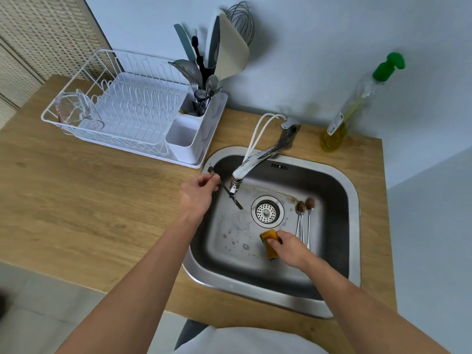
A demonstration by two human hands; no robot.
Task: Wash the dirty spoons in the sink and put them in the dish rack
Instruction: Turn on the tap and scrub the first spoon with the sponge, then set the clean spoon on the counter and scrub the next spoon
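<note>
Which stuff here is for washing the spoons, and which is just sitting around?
For the job: spoon in left hand, sponge in right hand, dirty spoons, sink, tap, dish rack.

Just sitting: soap bottle, whisk, glass jug.

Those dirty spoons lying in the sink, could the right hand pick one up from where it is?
Probably not straight away: the right hand lies beside the spoons, nothing between, but grips the sponge.
</note>
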